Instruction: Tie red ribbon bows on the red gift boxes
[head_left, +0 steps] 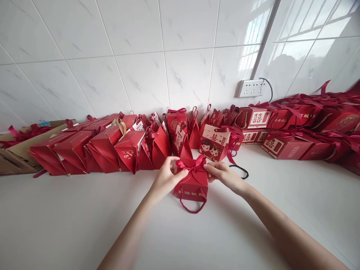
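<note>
Partly hidden, bow (194,165) pinched by both hands (165,179) (226,177); cord handle (193,212) overlaps lettering (192,194) on box (194,183).

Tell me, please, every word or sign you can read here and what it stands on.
"程似": front of the bow-topped box; outer characters are partly covered by its cord handle.
"囍": cartoon-couple box.
"囍": white labels on several boxes at right.
Too small or blurred: gold script at left, other box lettering.
</note>
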Motion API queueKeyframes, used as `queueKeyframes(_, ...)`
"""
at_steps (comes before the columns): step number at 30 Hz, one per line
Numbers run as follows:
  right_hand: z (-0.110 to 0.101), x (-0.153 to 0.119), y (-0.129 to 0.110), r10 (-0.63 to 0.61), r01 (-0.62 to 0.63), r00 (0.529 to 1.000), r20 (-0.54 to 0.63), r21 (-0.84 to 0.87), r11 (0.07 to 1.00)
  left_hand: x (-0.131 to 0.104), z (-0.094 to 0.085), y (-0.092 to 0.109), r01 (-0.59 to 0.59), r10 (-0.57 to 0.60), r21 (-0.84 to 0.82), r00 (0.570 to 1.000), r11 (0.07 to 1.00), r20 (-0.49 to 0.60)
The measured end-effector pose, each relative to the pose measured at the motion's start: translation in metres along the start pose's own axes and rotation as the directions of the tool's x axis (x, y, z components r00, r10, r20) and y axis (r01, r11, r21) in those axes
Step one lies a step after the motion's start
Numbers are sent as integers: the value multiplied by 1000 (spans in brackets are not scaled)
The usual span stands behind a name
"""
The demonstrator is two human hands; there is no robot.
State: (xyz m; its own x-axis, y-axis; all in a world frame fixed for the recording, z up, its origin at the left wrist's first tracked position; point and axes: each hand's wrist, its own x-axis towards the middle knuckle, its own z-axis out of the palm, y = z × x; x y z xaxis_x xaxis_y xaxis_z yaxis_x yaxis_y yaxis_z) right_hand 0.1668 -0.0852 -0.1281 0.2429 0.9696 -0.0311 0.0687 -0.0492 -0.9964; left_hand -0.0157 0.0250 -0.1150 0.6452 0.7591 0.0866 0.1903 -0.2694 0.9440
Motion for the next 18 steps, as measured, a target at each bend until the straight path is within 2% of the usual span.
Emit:
queueKeyframes(7,3,5,4,15,-7,999,-45,164,986,8,-12,-5,67,-30,-260,989,963,145)
queueKeyframes(10,1,6,5,8,7,998,-65,227,974,12,-14,-11,109,-56,-378,987,919,149)
queueKeyframes(14,-9,9,7,-3,63,986,-167,353,933,20,-19,-21,91,-87,-456,996,885,31)
queueKeyframes(18,-25,13,5,-33,209,943,-331,513,833,27,-27,-23,-15,-109,-520,972,854,-207)
